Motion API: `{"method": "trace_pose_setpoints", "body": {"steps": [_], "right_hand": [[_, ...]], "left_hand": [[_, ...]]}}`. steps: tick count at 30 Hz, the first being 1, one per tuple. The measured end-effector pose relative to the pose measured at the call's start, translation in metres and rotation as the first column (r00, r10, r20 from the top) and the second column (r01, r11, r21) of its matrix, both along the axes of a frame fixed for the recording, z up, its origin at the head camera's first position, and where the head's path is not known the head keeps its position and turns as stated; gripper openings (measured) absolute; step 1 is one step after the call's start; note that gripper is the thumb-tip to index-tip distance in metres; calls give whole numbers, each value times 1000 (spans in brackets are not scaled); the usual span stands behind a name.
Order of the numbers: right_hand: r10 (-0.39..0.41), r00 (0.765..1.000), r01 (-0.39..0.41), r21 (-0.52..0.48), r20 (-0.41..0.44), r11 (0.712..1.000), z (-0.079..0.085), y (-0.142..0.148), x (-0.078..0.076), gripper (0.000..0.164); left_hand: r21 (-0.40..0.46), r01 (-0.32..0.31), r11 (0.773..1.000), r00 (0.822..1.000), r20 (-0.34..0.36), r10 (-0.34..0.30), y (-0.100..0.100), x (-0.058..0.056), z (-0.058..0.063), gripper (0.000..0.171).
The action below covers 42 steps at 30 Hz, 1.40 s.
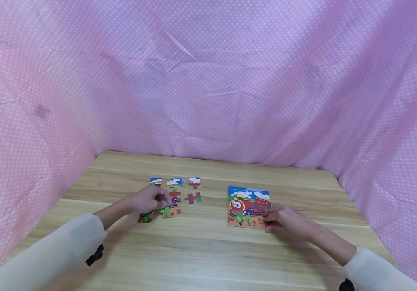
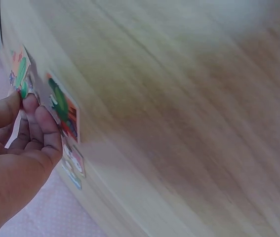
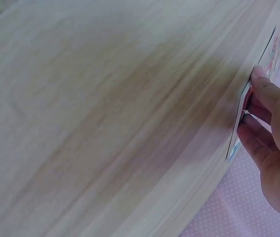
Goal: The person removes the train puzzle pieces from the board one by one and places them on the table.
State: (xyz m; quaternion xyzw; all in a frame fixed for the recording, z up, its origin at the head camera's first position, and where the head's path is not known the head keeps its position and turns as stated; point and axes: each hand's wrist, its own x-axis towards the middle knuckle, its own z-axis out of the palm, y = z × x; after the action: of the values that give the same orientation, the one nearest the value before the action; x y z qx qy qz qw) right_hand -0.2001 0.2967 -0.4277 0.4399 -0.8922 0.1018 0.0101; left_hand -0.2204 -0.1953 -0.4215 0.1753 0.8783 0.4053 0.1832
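My left hand [image 1: 150, 199] pinches an orange jigsaw piece [image 1: 172, 212] with a green tree on it, between thumb and fingertips. Seen from the left wrist, that piece [image 2: 20, 66] is partly covered by the fingers. Another piece with a green tree [image 2: 62, 106] lies beside the hand. On the right, a square puzzle board [image 1: 246, 206] bears a red train picture with a blue sky. My right hand [image 1: 286, 221] grips its lower right corner, the thumb at the near edge and the fingers at the right side. What lies under those fingers is hidden.
Several loose jigsaw pieces lie in spaced rows at the left, among them a cloud piece [image 1: 176, 182] and a red one [image 1: 193, 197]. Bare wooden table [image 1: 201, 250] extends in front. Pink dotted cloth [image 1: 208, 101] hangs round the back and sides.
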Motion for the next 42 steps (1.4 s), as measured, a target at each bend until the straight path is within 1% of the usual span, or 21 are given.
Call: {"method": "trace_pose_setpoints", "body": {"steps": [1,4,7,9,13,17,20,25,32,38,42], "right_hand": [[1,1000,-1,-1,-4,1000,0,0,0,23],[3,1000,-3,-10,-8,1000,0,1,1,22],[-4,1000,4,-12,1,1000,0,2,1,22],[-6,1000,6,-9,11,1000,0,2,0,22],[-8,1000,8,-3,19,1000,0,0,0,21],[-8,1000,8,5,14,1000,1,0,1,21],[-13,1000,13,6,8,1000,1,0,2,21],[-11,1000,11,-4,1,1000,0,0,2,21],[-4,1000,4,-7,13,1000,2,-1,2,21],[-19,999,20,-5,35,1000,4,-1,1,21],[-21,999,21,1,33,1000,3,-1,1,21]], "left_hand": [[-9,8,1000,1000,-6,-8,-1,1,-1,15],[-46,40,998,998,-53,-42,0,3,-2,15],[-91,71,993,990,-118,-82,2,4,-3,13],[-100,87,991,984,-149,-101,3,5,-3,11],[-119,86,989,975,-192,-108,5,6,-5,10],[-154,72,985,974,-204,-103,9,6,-5,9],[-171,80,982,972,-205,-115,11,5,-3,12],[-183,97,978,968,-211,-135,12,5,-2,13],[-187,104,977,974,-180,-139,12,4,-4,15],[-173,121,977,969,-193,-154,11,4,-3,14],[-193,117,974,968,-197,-156,11,2,-2,15]]}}
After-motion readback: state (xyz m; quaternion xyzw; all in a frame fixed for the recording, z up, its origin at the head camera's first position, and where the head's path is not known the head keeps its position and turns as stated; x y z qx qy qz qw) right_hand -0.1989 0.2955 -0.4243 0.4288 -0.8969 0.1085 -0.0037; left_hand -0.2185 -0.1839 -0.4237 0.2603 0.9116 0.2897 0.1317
